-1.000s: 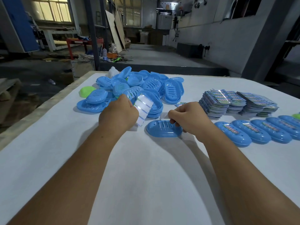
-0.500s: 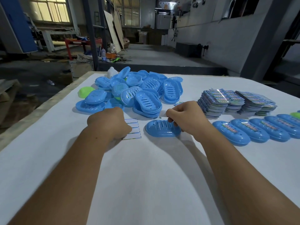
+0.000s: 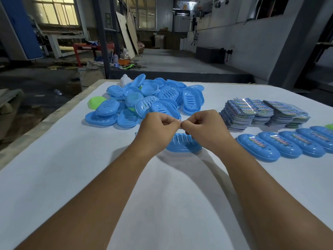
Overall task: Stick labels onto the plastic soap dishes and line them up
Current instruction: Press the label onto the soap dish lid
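One blue soap dish (image 3: 182, 145) lies slotted side up on the white worktop (image 3: 72, 177), directly beneath and between the two hands and partly covered by them. The left hand (image 3: 157, 126) and the right hand (image 3: 202, 126) meet just above it, both curled, their thumbs and forefingers pinched together at one spot where the fingertips touch; whatever they pinch is too small to make out.

To the right of the hands, a row of labelled soap dishes (image 3: 259, 147) lies side by side, each touching the next. Five are countable before the frame edge cuts the row, and each shows a colourful label on top. A bit of green (image 3: 329, 126) shows at the far end of the row.

Beyond that row, to the right of the hands and farther away, stand two stacks of labels (image 3: 252, 112), just beside each other.

Past the hands, a loose pile of blue dishes (image 3: 153, 100) holds too many overlapping pieces to count exactly, well over a dozen. One green dish (image 3: 96, 102) sits at its left edge, and one white object (image 3: 125, 80) at its far side.
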The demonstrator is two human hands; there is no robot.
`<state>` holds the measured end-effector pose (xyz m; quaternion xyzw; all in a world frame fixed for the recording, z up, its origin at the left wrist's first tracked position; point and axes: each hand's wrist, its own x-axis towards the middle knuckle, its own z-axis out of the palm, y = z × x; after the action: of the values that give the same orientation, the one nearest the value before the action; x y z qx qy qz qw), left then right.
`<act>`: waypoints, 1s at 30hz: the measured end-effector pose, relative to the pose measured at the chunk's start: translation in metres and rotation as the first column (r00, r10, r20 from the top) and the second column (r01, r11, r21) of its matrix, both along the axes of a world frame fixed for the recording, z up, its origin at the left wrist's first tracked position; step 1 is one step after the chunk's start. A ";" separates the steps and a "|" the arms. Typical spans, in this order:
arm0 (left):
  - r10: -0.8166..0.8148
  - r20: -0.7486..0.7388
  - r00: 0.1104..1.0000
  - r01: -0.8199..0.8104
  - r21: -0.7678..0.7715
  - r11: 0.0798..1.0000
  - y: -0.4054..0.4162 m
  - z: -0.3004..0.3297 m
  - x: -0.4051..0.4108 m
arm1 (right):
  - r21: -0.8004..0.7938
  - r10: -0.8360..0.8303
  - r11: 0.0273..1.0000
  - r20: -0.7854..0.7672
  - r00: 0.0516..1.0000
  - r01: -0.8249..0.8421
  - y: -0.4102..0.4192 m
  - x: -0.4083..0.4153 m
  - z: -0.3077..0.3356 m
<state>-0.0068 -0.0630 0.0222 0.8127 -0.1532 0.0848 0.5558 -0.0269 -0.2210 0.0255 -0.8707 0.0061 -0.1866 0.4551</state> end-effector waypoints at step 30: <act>0.085 -0.100 0.991 -0.095 -0.095 0.991 0.004 -0.003 0.009 | 0.067 -0.005 0.998 -0.071 0.997 0.010 -0.012 0.010 -0.003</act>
<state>0.0020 -0.0594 0.0189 0.7931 -0.0852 0.0783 0.5980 -0.0165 -0.2328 0.0225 -0.8610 0.0315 -0.1571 0.4828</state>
